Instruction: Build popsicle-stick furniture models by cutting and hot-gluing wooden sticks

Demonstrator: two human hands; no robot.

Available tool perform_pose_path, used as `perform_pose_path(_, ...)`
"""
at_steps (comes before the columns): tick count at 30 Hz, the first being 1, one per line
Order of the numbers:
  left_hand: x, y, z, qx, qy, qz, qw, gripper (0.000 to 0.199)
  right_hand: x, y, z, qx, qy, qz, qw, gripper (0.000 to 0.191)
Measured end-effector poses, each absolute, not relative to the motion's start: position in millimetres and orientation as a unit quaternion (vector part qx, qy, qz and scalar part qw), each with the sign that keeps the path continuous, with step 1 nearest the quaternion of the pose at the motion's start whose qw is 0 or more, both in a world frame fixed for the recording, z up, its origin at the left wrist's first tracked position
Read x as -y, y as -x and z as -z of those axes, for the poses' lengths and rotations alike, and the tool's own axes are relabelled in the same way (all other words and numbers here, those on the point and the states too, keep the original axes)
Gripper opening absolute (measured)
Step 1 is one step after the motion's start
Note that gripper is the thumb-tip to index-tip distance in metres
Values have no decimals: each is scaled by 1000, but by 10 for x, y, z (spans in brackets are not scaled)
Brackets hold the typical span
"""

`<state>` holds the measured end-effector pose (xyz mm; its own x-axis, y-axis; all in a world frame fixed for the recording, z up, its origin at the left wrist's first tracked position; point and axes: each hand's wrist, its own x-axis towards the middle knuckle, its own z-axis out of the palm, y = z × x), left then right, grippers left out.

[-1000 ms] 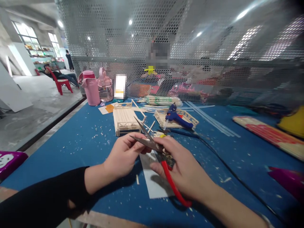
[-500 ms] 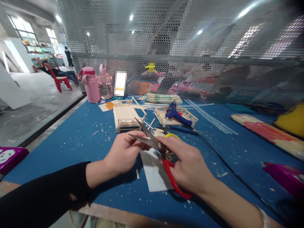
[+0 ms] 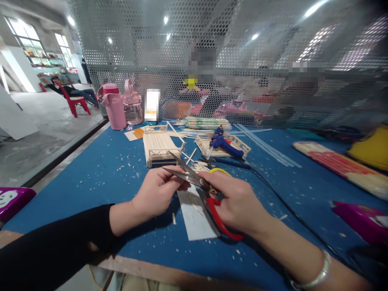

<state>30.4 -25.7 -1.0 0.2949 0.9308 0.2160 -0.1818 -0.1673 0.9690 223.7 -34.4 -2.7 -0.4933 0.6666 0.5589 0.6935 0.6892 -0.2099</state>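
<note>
On the blue bench (image 3: 97, 186), many small things are placed. At the far left, a pink flask (image 3: 115, 111) and a pink bottle (image 3: 133, 111) are seen, and behind them the far side is closed by a perforated panel (image 3: 136, 52). Beyond the hands, a slatted stick model (image 3: 160, 141) is placed, and to its right a second stick model (image 3: 203, 148) is partly covered by a blue glue gun (image 3: 227, 148). From there, a black cable (image 3: 281, 202) is run towards the near right, beside the right forearm. Pale scraps are scattered around, and a white paper (image 3: 197, 222) is partly covered by the right hand (image 3: 239, 202) and the scissors (image 3: 190, 178).

Compared with the first frame, the fingers of the right hand are now closed more around the red handle, and more of a yellow loop (image 3: 220, 171) is seen behind them. The blades are spread as before.

The scissors are held in the right hand, with their blades pointed left, over the fingertips of the left hand (image 3: 160, 190). The left hand is nearly closed, with its fingertips pinched together; whether something is held there cannot be told.
</note>
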Motion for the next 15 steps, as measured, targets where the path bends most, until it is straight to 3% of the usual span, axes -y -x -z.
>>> perform_pose_path(9, 198, -286, 8, -297, -521, -531, 598, 27, 320, -2169, -53, 824, 440, -89, 347, 20)
perform_pose_path(15, 193, -283, 40, -271, -537, -517, 609, 27, 308, -2164, -46, 834, 421, -55, 354, 36)
